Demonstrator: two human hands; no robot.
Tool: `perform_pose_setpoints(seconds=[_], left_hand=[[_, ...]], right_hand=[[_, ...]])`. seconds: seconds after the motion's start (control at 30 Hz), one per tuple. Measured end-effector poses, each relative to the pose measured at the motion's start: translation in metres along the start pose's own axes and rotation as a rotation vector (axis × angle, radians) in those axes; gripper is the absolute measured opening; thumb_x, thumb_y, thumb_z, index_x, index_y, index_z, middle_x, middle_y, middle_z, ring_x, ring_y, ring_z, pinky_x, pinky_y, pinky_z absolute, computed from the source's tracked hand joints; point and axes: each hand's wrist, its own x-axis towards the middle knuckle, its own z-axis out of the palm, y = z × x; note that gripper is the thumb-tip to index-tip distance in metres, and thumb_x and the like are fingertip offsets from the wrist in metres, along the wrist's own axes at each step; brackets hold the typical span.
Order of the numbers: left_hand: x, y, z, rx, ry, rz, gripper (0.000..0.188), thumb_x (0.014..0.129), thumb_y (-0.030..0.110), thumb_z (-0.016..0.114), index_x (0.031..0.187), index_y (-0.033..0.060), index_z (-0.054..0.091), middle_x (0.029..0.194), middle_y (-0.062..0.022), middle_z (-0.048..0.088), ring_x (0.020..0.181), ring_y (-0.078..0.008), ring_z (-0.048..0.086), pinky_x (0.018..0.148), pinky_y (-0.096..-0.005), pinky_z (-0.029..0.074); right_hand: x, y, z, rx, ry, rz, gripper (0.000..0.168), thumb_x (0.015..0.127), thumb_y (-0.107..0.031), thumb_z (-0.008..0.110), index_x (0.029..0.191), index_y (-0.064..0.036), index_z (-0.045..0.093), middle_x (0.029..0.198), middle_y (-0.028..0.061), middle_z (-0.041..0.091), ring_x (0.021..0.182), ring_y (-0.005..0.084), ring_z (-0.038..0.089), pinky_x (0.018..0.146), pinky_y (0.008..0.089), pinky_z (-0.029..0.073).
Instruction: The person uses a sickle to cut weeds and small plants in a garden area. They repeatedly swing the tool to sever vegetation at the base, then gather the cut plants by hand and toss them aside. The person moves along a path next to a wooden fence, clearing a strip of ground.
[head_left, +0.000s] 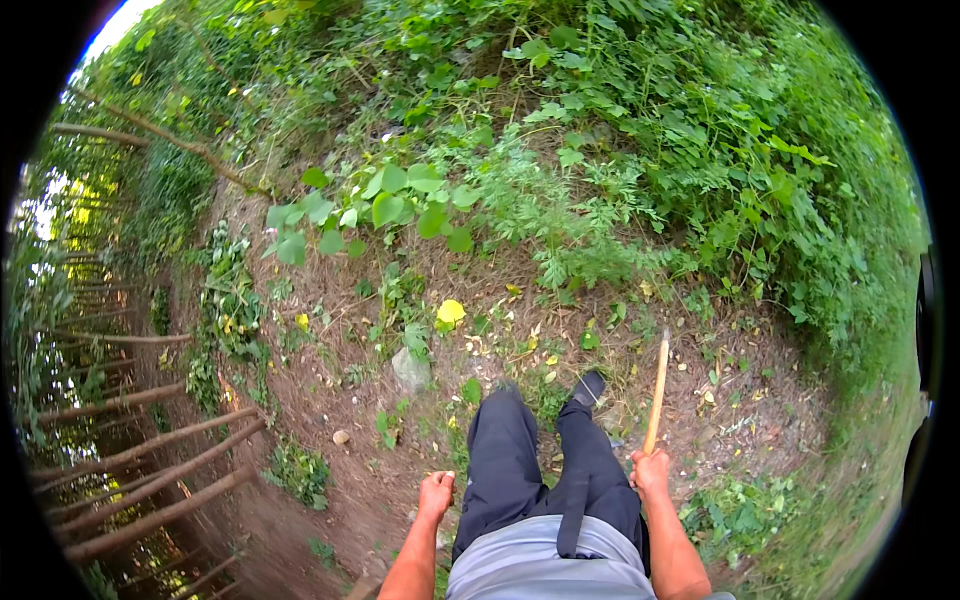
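Note:
My right hand (651, 474) is closed around a light wooden handle (658, 394), which points forward and slightly right over the ground. Its far end looks narrow and pale; whether a tool head is attached there I cannot tell. On the other side of my body, my left hand (436, 493) is curled beside my left thigh. A small light-coloured thing shows at its fingertips, too small to name. Between the hands are my legs in dark trousers (504, 450), with one dark shoe (589, 388) showing on the ground.
Dense green vines (697, 135) cover the slope ahead and to the right. A grey stone (412, 370) and a yellow leaf (450, 311) lie on the littered soil. A bare branch (202, 152) leans at upper left. Several tree trunks (161, 514) stand at left.

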Motion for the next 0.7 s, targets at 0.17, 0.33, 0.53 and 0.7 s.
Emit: perform_pose_setpoints(seconds=[0.17,0.33,0.53,0.7], left_hand=[[0.057,0.050,-0.015,0.083,-0.045,0.013,0.030,0.091,0.025,0.058,0.098,-0.0035,0.064,0.067,-0.0081,0.059,0.047,-0.0118,0.050,0.043,-0.0291,0.041],[0.146,0.143,-0.032,0.327,-0.171,0.160,0.030,0.092,0.027,0.059,0.095,-0.0031,0.063,0.068,-0.0055,0.059,0.050,-0.0111,0.050,0.046,-0.0281,0.042],[0.213,0.283,-0.067,0.282,-0.221,0.375,0.030,0.092,0.026,0.059,0.098,-0.0026,0.063,0.066,-0.0026,0.057,0.051,-0.0092,0.050,0.046,-0.0253,0.041],[0.242,0.332,-0.056,0.380,-0.219,0.453,0.028,0.092,0.023,0.059,0.100,-0.0036,0.062,0.069,-0.0035,0.058,0.052,-0.0088,0.050,0.047,-0.0256,0.042]], right_hand=[[-0.016,-0.022,0.029,0.105,0.144,-0.024,0.011,0.079,-0.004,0.057,0.077,-0.001,0.047,0.058,0.0052,0.048,0.036,0.0142,0.045,0.030,0.0297,0.037],[-0.015,-0.024,0.074,0.252,0.165,0.099,0.010,0.076,-0.003,0.057,0.078,-0.002,0.048,0.058,0.0056,0.050,0.037,0.0147,0.047,0.031,0.0294,0.038],[-0.034,-0.049,0.134,0.448,0.113,0.331,0.009,0.076,-0.003,0.059,0.077,-0.004,0.051,0.057,0.0050,0.050,0.040,0.0151,0.048,0.033,0.0317,0.039],[-0.026,-0.071,0.144,0.486,0.081,0.319,0.012,0.079,-0.008,0.064,0.081,-0.004,0.052,0.060,0.0044,0.051,0.042,0.0157,0.049,0.035,0.0318,0.039]])
